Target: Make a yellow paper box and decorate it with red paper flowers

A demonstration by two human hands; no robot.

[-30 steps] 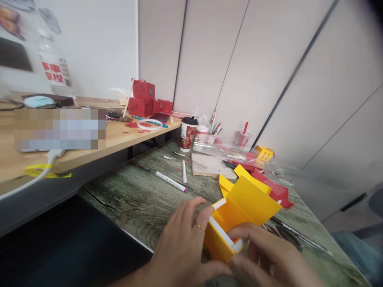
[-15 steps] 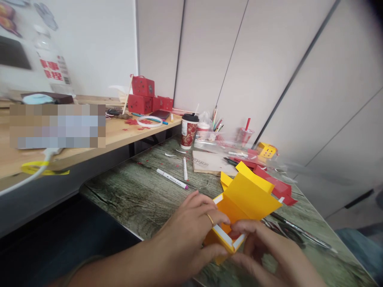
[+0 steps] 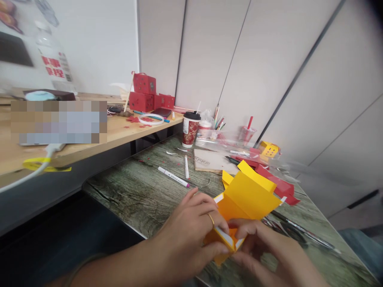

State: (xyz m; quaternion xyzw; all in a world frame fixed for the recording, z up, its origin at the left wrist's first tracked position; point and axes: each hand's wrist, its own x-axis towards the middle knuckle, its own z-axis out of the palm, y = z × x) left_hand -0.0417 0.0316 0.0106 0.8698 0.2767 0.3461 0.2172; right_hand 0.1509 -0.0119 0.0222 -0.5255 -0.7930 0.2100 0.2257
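Observation:
A yellow paper box [image 3: 249, 195] with its lid flap raised is between my hands, above the table. White strips line its upper edges, and the near corner shows a slight gap. My left hand [image 3: 197, 227], with a ring on one finger, grips the left wall, fingers inside and thumb outside. At the near right corner, my right hand [image 3: 266, 247] pinches the wall, thumb and fingers on either side of it. Part of the box's lower body is hidden by my hands.
Scissors [image 3: 284, 231] and a pen [image 3: 311, 235] lie to the right. Two white markers [image 3: 173, 177], a board [image 3: 212, 160] and red paper pieces [image 3: 278, 181] are beyond the box. A lidded cup [image 3: 190, 129] stands farther back; red boxes [image 3: 142, 101] sit on the wooden desk [image 3: 119, 135].
My right hand's fingers have shifted slightly at the near corner, where the gap between the edges looks a little wider. The camera view has moved slightly; my left hand keeps its hold.

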